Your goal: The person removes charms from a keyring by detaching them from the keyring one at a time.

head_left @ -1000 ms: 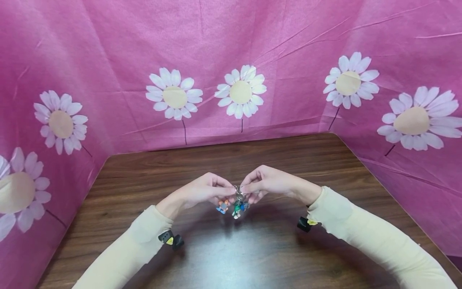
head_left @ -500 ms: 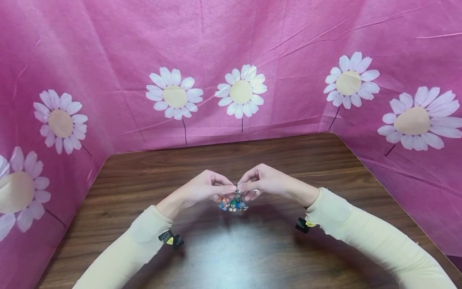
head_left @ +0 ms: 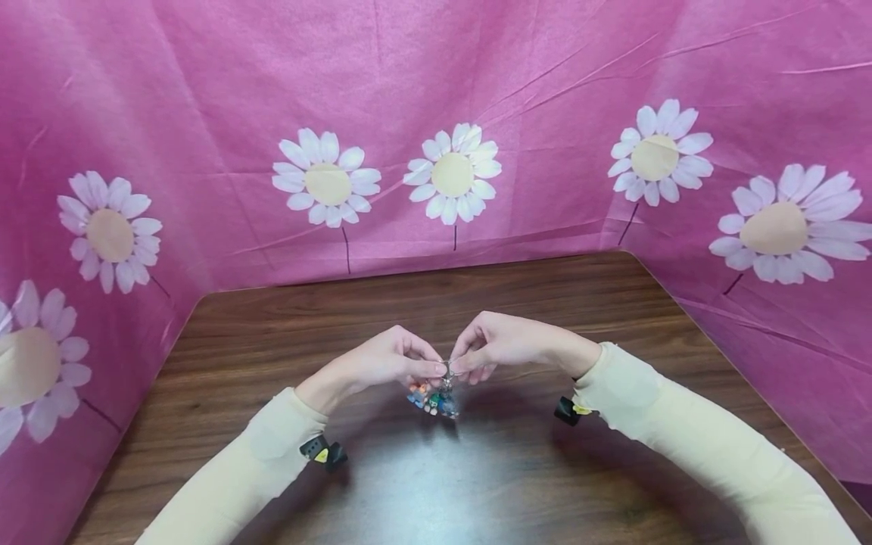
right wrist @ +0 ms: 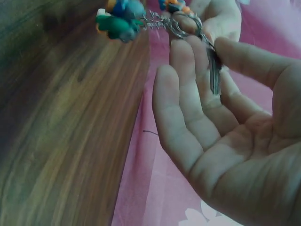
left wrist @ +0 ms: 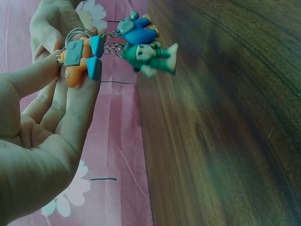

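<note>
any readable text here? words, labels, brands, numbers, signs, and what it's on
No readable text anywhere.
Yellow tag on left wrist camera: too small to tell.
Key: blurred, nothing legible.
Charms: no lettering shows.
Cloth: flowers only.

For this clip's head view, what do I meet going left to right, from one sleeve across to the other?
Left sleeve → left hand → metal rings between the fingertips → right hand → right sleeve.
</note>
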Available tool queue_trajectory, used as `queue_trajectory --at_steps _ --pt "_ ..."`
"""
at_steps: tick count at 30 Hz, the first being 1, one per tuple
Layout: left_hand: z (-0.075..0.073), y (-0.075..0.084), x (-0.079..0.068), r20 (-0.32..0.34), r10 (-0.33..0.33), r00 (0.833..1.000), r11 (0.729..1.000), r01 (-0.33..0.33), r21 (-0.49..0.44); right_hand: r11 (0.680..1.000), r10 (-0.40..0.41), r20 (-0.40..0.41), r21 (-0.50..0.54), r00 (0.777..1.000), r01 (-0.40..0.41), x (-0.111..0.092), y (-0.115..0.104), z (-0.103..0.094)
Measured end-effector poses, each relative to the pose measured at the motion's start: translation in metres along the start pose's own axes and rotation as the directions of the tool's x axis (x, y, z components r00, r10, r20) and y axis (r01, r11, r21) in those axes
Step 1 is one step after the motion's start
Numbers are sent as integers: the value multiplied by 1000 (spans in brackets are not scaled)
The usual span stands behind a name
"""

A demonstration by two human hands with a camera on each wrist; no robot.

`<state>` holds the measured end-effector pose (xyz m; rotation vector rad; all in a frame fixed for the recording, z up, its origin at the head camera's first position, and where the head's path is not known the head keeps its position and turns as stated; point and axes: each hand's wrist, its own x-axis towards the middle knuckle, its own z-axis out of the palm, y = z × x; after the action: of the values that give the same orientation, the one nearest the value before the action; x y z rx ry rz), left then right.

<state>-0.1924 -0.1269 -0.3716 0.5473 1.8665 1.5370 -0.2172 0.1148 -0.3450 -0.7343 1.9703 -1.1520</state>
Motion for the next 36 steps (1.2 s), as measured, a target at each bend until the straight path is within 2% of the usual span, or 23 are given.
queue_trajectory --at_steps 3,7,14,28,31,36 --pt "1 2 0 15 -5 1000 1000 4 12 1000 4 41 -5 999 -4 2 -1 -2" --pt "2 2 0 12 -1 1000 1000 1 22 999 1 69 40 998 -4 3 1 -3" --pt "2 0 -2 -19 1 1000 999 0 49 987 -28 33 162 999 22 7 15 0" --pt "-1 0 -4 -65 10 998 1000 -11 -14 962 -48 -68 266 996 65 9 25 11" --pt "-2 1 -4 -64 15 998 999 -17 -28 951 -50 -70 301 996 69 7 25 11" --pt "-4 4 -8 -50 27 998 996 -30 -80 916 -79 -53 390 995 94 5 26 10"
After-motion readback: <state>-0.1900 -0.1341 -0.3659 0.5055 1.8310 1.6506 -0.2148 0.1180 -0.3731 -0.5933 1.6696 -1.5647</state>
